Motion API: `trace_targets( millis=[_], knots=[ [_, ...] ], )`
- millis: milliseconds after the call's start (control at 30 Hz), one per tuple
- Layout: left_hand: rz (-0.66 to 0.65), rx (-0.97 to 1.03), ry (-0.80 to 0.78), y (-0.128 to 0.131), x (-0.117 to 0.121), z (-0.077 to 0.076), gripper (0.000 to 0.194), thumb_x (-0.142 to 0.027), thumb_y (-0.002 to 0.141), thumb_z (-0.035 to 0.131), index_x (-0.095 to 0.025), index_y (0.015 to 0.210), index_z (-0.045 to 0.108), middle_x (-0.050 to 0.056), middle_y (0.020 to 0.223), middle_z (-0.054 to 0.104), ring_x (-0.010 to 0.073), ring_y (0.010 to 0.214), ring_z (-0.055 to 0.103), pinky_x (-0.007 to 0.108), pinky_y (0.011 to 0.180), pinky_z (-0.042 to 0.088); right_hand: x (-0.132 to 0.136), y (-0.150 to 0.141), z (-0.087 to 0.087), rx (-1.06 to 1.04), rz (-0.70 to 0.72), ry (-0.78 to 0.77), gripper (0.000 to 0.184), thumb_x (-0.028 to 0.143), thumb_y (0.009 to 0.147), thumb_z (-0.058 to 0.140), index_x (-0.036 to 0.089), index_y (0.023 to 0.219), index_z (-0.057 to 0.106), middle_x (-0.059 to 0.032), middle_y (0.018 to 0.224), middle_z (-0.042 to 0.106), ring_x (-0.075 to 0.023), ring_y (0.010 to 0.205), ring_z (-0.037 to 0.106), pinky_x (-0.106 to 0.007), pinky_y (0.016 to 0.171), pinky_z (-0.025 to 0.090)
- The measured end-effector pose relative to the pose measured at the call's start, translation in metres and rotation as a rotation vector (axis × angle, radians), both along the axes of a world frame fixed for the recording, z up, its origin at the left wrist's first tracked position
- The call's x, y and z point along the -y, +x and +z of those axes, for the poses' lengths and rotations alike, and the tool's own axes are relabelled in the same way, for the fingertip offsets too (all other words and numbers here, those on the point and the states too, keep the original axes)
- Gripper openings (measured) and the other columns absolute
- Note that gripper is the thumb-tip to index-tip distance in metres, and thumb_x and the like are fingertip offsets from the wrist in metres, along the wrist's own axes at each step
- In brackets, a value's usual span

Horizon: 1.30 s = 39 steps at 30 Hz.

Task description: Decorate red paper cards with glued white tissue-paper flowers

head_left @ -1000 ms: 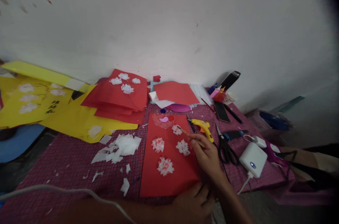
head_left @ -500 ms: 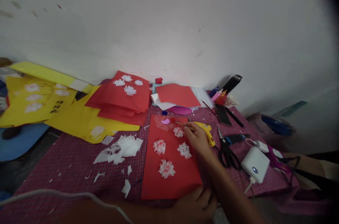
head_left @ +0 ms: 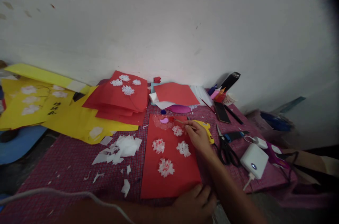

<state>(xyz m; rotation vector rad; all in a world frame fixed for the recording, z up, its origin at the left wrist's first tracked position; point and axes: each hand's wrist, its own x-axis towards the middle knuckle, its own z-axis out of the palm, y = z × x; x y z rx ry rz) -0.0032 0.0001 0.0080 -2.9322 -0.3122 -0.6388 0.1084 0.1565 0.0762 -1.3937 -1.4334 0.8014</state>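
Head view: the right hand [head_left: 198, 136] pinches a thin brown brush [head_left: 180, 121] at the round red paint blob [head_left: 171, 119]; the left hand's [head_left: 194, 202] finger state is unclear. Overloading could blot the pinkish-white paper flower [head_left: 177, 131] nearby.

A: Sheet [head_left: 182, 178]?
B: Red, flat, long side running away from the viewer.
A: Flowers on it?
B: Four, white, crumpled. Left one [head_left: 158, 146] and near one [head_left: 166, 167] dabbed red-pink. Far one [head_left: 177, 131] pinkish. Right one [head_left: 183, 148] mostly white.
A: Palette [head_left: 156, 124]?
B: Clear, sits over the sheet's far edge. Pink paint [head_left: 164, 121] in the middle, red paint [head_left: 171, 119] right of it, blue paint [head_left: 163, 112] beyond the edge.
A: Brush [head_left: 179, 121]?
B: Thin, slanted, tip at the red paint. Contact too small to confirm.
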Motion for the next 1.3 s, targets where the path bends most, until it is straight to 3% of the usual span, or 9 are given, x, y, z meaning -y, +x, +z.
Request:
trace_targets(
  millis=[200,367,500,900,1100,1300],
  knots=[
    [-0.035,0.011,0.019,-0.007,0.001,0.009,0.035,-0.036,0.100,0.046,-0.019,0.117,0.070,0.014,0.140,0.058,0.0313,0.123,0.058,0.045,0.104,0.037,0.058,0.023,0.007,-0.211,-0.130,-0.024,0.017,0.031,0.086,0.065,0.019,0.097,0.070,-0.0039,0.085,0.070,-0.0154,0.071,0.061,-0.024,0.063,0.047],
    [-0.040,0.006,-0.003,-0.012,0.001,0.019,0.032,-0.034,0.099,0.048,-0.021,0.114,0.072,0.015,0.141,0.057,0.0335,0.123,0.057,0.049,0.106,0.035,0.124,0.044,-0.017,-0.294,-0.197,-0.058,0.015,0.033,0.087,0.068,0.021,0.096,0.071,-0.0026,0.079,0.070,-0.0133,0.062,0.060,-0.022,0.057,0.047],
    [-0.063,-0.044,-0.025,-0.014,0.000,0.028,0.035,-0.034,0.098,0.048,-0.018,0.119,0.070,0.016,0.142,0.056,0.0350,0.127,0.054,0.051,0.109,0.034,0.154,0.047,-0.030,-0.259,-0.231,-0.088,0.017,0.034,0.086,0.069,0.022,0.097,0.071,-0.0038,0.081,0.071,-0.0144,0.066,0.062,-0.023,0.059,0.050],
    [-0.059,-0.092,-0.074,-0.014,-0.001,0.034,0.034,-0.032,0.098,0.049,-0.017,0.119,0.070,0.016,0.141,0.056,0.0352,0.129,0.052,0.052,0.113,0.028,0.152,0.038,-0.027,-0.190,-0.126,-0.128,0.019,0.036,0.090,0.065,0.020,0.097,0.071,-0.0035,0.078,0.068,-0.0146,0.065,0.059,-0.023,0.059,0.049],
    [-0.064,-0.074,-0.058,-0.015,-0.002,0.036,0.035,-0.031,0.099,0.045,-0.016,0.120,0.070,0.018,0.140,0.056,0.0362,0.128,0.053,0.052,0.111,0.028,0.152,0.036,-0.024,-0.182,-0.191,-0.111,0.021,0.038,0.088,0.065,0.019,0.095,0.071,-0.0053,0.082,0.070,-0.0159,0.066,0.061,-0.025,0.060,0.051],
    [-0.065,-0.059,-0.067,-0.015,-0.001,0.033,0.035,-0.030,0.099,0.046,-0.015,0.118,0.070,0.019,0.139,0.057,0.0368,0.128,0.053,0.054,0.112,0.028,0.149,0.034,-0.020,-0.130,-0.144,-0.135,0.023,0.039,0.090,0.064,0.019,0.098,0.071,-0.0045,0.078,0.068,-0.0167,0.067,0.060,-0.026,0.061,0.050]
  ],
)
